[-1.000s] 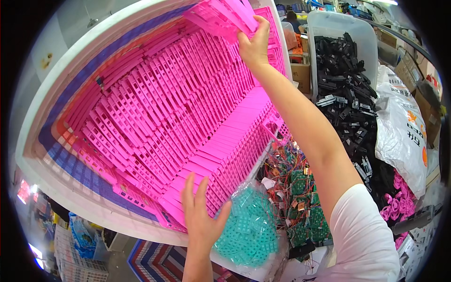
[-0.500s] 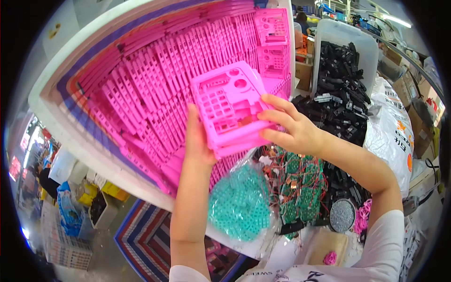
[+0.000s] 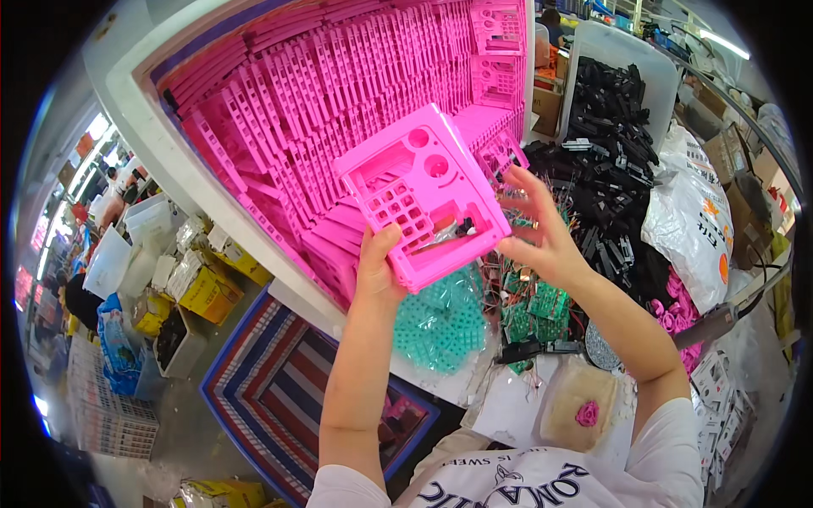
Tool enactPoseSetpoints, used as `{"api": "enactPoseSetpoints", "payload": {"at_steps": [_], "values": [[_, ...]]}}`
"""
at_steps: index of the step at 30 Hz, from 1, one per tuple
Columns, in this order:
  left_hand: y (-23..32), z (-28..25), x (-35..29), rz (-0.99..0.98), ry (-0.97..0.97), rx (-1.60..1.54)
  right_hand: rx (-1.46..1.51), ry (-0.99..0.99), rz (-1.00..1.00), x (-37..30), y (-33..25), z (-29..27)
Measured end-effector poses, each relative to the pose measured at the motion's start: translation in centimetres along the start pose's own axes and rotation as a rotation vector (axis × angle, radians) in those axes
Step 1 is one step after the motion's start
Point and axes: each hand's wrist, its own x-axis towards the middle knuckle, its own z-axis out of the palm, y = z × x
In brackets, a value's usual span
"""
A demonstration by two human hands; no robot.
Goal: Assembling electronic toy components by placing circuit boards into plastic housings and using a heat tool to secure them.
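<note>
A pink plastic housing (image 3: 439, 193) with round holes and a grid of square openings is tilted up in front of me. My left hand (image 3: 383, 264) grips its lower left corner, thumb on the front face. Beside its right edge is my right hand (image 3: 546, 233), fingers spread apart; its thumb is close to the housing's corner, and whether it touches I cannot tell. Behind the right fingers shows another pink panel with holes (image 3: 500, 157). Rows of similar pink housings (image 3: 288, 110) fill the large white-rimmed bin (image 3: 135, 93) beyond.
Right of the bin lie a bag of teal pieces (image 3: 436, 334), wired green circuit boards (image 3: 546, 306) and a heap of black parts (image 3: 614, 127). A white sack (image 3: 690, 216) is farther right. Nearer me are a beige pad (image 3: 569, 385) and a striped container (image 3: 271, 385).
My right hand has let go of the housing's face and moved off to its right side, fingers spreading. The housing is turned more face-on, with my left thumb now on its front.
</note>
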Motion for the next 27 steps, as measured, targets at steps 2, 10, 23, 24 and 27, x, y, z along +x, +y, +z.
{"api": "enactPoseSetpoints", "payload": {"at_steps": [2, 10, 23, 24, 27], "values": [[-0.4, 0.9, -0.7, 0.084, 0.046, -0.014, 0.225, -0.095, 0.214, -0.6, 1.1, 0.5], [-6.2, 1.9, -2.2, 0.488, 0.334, 0.073, 0.732, 0.085, 0.491, -0.4, 3.7, 8.6], [-3.7, -0.5, -1.4, 0.555, 0.406, 0.148, 0.451, -0.028, 0.278, 6.7, 5.5, 9.7], [-2.3, -1.1, -1.3, 0.449, 0.379, 0.228, 0.411, -0.051, 0.319, 6.6, 6.1, 9.2], [3.0, -1.3, 0.1, 0.207, 0.317, 0.441, 0.602, -0.048, 0.383, 8.9, 5.4, 5.7]]}}
